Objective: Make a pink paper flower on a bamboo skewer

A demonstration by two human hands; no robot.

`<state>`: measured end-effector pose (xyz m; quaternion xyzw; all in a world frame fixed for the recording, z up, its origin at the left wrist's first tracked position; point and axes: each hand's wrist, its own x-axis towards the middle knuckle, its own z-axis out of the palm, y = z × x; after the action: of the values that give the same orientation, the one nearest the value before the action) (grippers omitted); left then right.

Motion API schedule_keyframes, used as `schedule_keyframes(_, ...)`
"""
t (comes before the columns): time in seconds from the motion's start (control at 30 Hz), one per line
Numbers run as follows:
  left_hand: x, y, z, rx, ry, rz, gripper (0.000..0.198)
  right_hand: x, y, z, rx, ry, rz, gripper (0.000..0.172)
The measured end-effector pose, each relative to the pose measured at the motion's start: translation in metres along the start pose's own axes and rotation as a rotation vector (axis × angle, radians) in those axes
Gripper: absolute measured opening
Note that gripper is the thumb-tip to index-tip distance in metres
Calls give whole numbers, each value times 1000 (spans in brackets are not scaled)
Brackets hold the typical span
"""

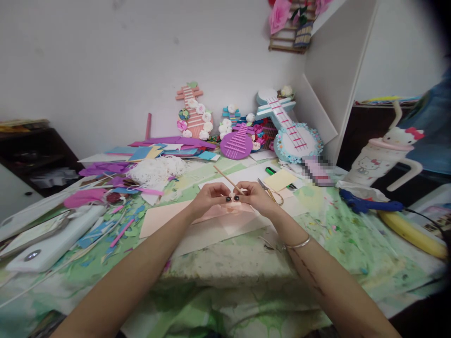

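Both hands meet over the middle of the table, thumbs almost touching. My left hand (212, 196) is closed in a pinch at a small pale piece (231, 198), perhaps paper; its shape is mostly hidden by the fingers. A thin wooden stick (225, 176) slants up and left out of my right hand (256, 196), whose fingers are closed around its lower end. Under the hands lie sheets of pale pink paper (158, 220). Scissors with gold handles (273, 193) rest just right of my right hand.
A blue glue gun (368, 203), a banana (410, 232) and a white tumbler (375, 162) stand or lie at the right. Paper-flower instruments, one a purple lute shape (237, 143), lean at the back. White shredded paper (158, 169) and a white power bank (56, 241) are at left.
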<state>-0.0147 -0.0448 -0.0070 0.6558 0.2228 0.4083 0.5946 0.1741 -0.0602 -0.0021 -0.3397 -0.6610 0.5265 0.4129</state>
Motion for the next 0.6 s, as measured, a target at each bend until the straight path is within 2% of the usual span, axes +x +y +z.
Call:
schedule_keyframes(0.2,-1,-1,-3,-44,29,44,19,-2,-5,1,-9,19,55,20)
schedule_keyframes(0.37,-1,0,-2,-22,82,52,20,-3,-8,0,-26,40,14,17)
schedule_keyframes(0.6,-1,-1,1,57,71,49,23,-3,-9,1,-34,10,-2,26)
